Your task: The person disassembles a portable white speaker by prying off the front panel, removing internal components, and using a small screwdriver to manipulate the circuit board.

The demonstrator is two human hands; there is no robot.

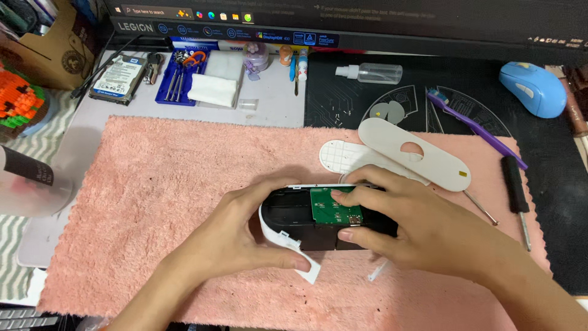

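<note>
we had the opened device (318, 217), a black oblong body in a white shell with a green circuit board (335, 207) bared on top, lying near the middle of the pink towel (159, 202). both our hands were clamped on it. our left hand (245, 236) wrapped the rounded left end, thumb pressed against a strip of white casing (288, 245) that stood peeled away from the body along the near side. our right hand (416, 227) gripped the right end, fingers over the board's edge and thumb on the front wall. that grip seemed meant to steady the body while the shell stood loose.

just behind the device lay two white cover pieces (398, 153), overlapping, the upper one long with a round hole, likely set there to stay within reach. a small white sliver (378, 270) lay on the towel beside our right wrist. right of that, two screwdrivers (517, 196) and a purple toothbrush (471, 125) crossed the towel's edge onto the black mat (551, 184).

farther back stood a spray bottle (370, 72), a blue mouse (531, 87), a blue tool tray (177, 76), folded white cloths (214, 86) and a hard drive (118, 78). the towel's left half lay open, giving us plenty of room there; the right side was crowded by tools.
</note>
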